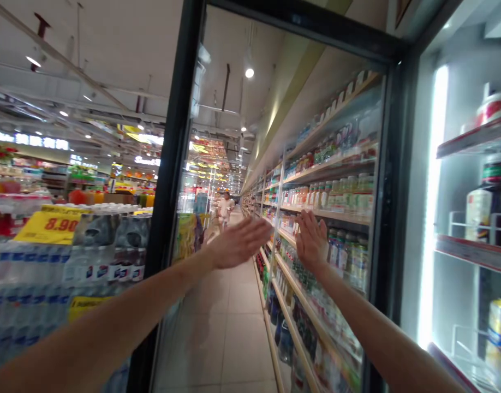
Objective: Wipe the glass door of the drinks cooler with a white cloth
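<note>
A glass cooler door (242, 327) with a black frame stands swung open in front of me. My right hand (311, 240) is flat against the glass, fingers spread and pointing up. My left hand (240, 243) is stretched out open just left of it, fingers pointing right, close to or touching the glass; it holds nothing. Through the glass I see a long aisle with shelves of bottles (336, 196).
The open lit cooler (471, 218) is on the right, its shelves holding cans and bottles. Stacked packs of water bottles with a yellow price sign (52, 224) stand at the left. A person (225, 210) walks far down the aisle.
</note>
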Available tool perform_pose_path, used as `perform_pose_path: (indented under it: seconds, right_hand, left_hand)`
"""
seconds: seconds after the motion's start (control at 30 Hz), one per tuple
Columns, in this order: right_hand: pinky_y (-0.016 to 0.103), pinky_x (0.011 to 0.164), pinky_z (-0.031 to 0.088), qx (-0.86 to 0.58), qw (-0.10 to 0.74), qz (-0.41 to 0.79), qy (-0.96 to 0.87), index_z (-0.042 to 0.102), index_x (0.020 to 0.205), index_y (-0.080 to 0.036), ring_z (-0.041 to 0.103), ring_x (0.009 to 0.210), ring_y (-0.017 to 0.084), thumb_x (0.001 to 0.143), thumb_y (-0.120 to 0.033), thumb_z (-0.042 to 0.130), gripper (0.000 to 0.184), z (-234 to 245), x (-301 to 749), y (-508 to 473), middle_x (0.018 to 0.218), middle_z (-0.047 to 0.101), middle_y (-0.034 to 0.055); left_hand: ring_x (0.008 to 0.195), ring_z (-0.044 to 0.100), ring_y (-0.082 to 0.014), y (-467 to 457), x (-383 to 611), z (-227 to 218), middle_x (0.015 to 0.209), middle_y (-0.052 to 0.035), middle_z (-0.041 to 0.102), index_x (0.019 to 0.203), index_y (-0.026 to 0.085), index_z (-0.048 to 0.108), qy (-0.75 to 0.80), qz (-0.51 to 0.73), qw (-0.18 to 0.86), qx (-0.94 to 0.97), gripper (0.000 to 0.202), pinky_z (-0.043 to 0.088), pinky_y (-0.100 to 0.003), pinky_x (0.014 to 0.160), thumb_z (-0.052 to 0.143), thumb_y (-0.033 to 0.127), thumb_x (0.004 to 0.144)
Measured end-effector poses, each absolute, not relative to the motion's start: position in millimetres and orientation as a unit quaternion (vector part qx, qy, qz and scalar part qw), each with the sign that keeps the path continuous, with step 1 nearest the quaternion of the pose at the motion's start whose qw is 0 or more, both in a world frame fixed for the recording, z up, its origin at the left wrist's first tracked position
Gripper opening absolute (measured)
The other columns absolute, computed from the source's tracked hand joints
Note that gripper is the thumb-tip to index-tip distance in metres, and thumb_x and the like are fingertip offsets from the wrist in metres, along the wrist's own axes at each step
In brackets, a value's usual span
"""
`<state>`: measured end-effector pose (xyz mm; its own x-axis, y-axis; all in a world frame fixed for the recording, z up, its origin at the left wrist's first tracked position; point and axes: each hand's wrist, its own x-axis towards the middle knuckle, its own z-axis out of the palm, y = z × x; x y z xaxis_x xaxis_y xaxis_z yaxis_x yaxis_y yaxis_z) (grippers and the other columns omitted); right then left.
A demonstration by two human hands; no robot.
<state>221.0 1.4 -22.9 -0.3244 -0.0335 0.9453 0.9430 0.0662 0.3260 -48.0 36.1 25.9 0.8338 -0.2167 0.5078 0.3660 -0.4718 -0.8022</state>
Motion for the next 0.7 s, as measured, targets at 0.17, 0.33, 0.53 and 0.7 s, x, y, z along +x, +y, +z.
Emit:
perform_pose_path:
  seconds: [0.17, 0.33, 0.53, 0.7]
  right_hand:
    - [0.045, 0.11, 0.02, -0.393, 0.431, -0.561, -0.587, 0.026, 0.143, -0.022, 0.031, 0.135, 0.022, 0.087, -0.021, 0.036, 0.057, -23, 221, 2, 0.14, 0.043, 0.0098]
    - [0.044, 0.11, 0.02, -0.399, 0.432, -0.562, -0.582, 0.029, 0.141, -0.021, 0.031, 0.135, 0.021, 0.088, -0.019, 0.036, 0.054, -23, 220, 2, 0.138, 0.046, 0.0108]
    - [0.043, 0.111, 0.019, -0.394, 0.432, -0.564, -0.583, 0.031, 0.14, -0.02, 0.03, 0.135, 0.02, 0.088, -0.018, 0.036, 0.052, -22, 219, 0, 0.137, 0.047, 0.0105]
    - [0.044, 0.11, 0.021, -0.39, 0.436, -0.566, -0.581, 0.036, 0.137, -0.019, 0.031, 0.135, 0.021, 0.088, -0.02, 0.036, 0.05, -23, 221, 2, 0.136, 0.048, 0.0112]
  left_hand:
    - [0.139, 0.019, -0.0177, 42, -67, 45, 0.147, -0.0057, 0.032, 0.137, 0.021, 0.034, -0.114, -0.358, 0.508, -0.775, 0.048, 0.016, -0.04, 0.114, 0.037, 0.028, 0.09]
    - [0.14, 0.013, -0.0234, 42, -65, 53, 0.148, -0.0109, 0.029, 0.137, 0.016, 0.034, -0.165, -0.422, 0.482, -0.75, 0.05, 0.018, -0.044, 0.113, 0.04, 0.027, 0.089]
    - [0.139, 0.02, -0.0194, 42, -58, 53, 0.147, -0.0068, 0.033, 0.138, 0.019, 0.032, -0.095, -0.336, 0.516, -0.782, 0.05, 0.016, -0.04, 0.114, 0.039, 0.029, 0.09]
    - [0.14, 0.012, -0.0248, 42, -49, 62, 0.149, -0.0121, 0.027, 0.139, 0.013, 0.032, -0.164, -0.409, 0.495, -0.749, 0.05, 0.017, -0.045, 0.113, 0.038, 0.028, 0.091]
